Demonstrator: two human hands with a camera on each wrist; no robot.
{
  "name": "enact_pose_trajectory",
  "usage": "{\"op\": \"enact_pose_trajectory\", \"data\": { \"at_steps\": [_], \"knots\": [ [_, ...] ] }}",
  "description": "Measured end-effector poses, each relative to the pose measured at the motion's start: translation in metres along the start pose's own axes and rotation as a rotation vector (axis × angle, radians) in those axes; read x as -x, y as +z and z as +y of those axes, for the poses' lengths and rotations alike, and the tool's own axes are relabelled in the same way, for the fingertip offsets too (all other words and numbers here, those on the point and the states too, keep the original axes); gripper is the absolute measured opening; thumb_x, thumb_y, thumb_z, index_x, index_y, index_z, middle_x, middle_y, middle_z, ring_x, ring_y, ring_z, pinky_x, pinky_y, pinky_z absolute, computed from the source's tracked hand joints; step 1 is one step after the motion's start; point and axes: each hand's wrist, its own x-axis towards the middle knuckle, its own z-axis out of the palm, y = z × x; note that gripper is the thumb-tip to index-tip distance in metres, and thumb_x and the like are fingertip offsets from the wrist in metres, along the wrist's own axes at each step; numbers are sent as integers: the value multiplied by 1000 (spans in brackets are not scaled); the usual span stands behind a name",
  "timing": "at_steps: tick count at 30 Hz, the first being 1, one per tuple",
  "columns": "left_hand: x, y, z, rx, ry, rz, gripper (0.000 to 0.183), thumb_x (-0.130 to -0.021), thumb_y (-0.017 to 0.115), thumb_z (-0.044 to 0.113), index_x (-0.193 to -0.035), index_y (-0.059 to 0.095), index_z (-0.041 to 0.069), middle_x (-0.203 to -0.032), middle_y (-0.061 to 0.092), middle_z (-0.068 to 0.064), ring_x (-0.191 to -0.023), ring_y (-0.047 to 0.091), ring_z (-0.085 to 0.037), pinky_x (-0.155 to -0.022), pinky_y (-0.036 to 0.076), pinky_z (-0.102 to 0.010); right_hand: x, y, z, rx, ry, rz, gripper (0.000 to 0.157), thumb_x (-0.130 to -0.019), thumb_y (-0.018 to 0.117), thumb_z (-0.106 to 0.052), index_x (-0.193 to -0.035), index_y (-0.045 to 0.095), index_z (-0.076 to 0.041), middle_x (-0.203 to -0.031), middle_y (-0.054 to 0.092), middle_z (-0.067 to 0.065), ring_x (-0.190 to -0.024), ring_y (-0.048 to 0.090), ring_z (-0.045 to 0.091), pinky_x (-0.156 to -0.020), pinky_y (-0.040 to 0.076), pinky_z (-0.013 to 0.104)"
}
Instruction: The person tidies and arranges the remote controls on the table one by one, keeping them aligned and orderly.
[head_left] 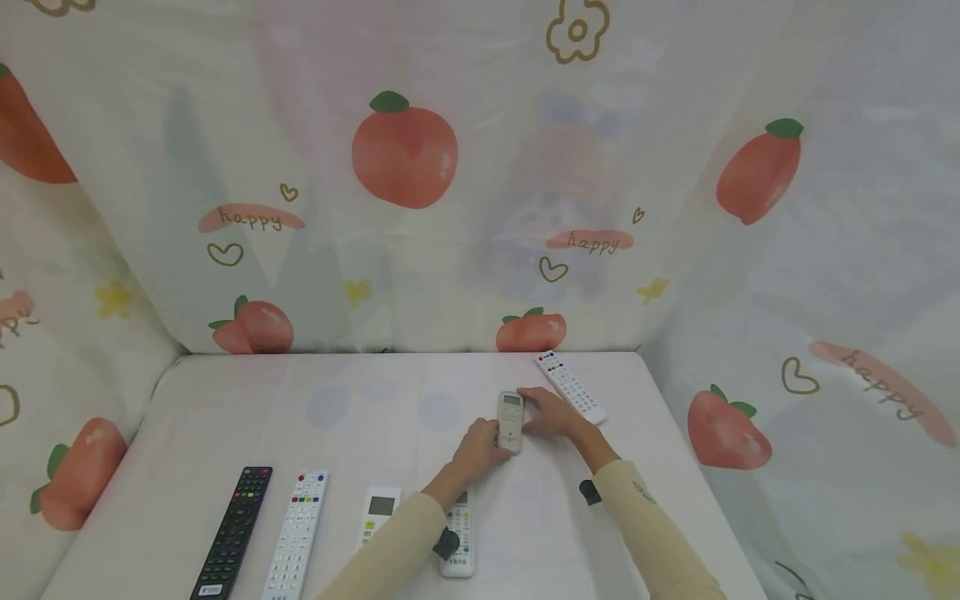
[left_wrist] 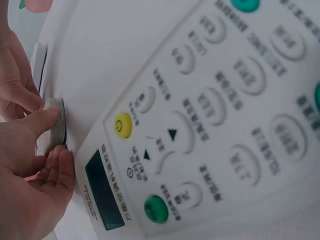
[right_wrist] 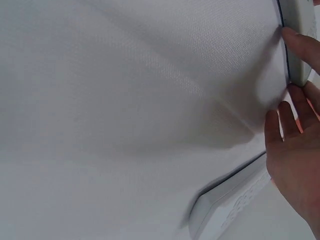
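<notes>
A small beige remote control [head_left: 511, 422] lies on the white tabletop, its little display toward the far side. At its left side and near end, my left hand [head_left: 480, 444] holds it between thumb and fingers. My right hand [head_left: 551, 412] grips the same remote from the right, with fingertips at the far end and the thumb on its side. Just beyond the right hand, a white remote [head_left: 570, 387] lies slanted. In the left wrist view, an air-conditioner remote [left_wrist: 200, 125] with yellow and green buttons looms close.
At the front left lie a black remote [head_left: 232, 533] and a long white remote [head_left: 296, 533]. Two white remotes with displays, one left [head_left: 381, 505] and one right [head_left: 460, 550], sit partly under the left forearm. Printed fabric walls [head_left: 450, 275] enclose the table.
</notes>
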Motion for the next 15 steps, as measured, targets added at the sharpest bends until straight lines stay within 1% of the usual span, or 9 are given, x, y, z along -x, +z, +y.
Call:
{"op": "enact_pose_trajectory", "data": {
  "at_steps": [5,10,15],
  "knots": [
    [4,-3,-2,19,19,-22,55,-89,75,18,-135,55,-4,-101,53,-5,-84,50,-14,-80,51,-32,3,0,2,0,16,-2,74,-81,82,-6,-145,46,1,-148,45,19,-140,36,36,-114,29,49],
    [4,-5,-3,-1,28,-32,63,-90,75,19,-142,49,-5,-107,55,-7,-89,52,-15,-87,51,-35,7,-1,1,-7,31,-6,77,-81,83,-8,-147,42,1,-149,44,19,-141,36,35,-115,28,48],
    [3,-6,-3,3,44,-44,63,-90,74,20,-142,49,-3,-106,58,-6,-88,54,-14,-85,52,-34,13,-5,-1,-48,10,5,78,-80,83,-7,-145,42,4,-147,45,22,-138,38,38,-113,30,50]
  ]
}}
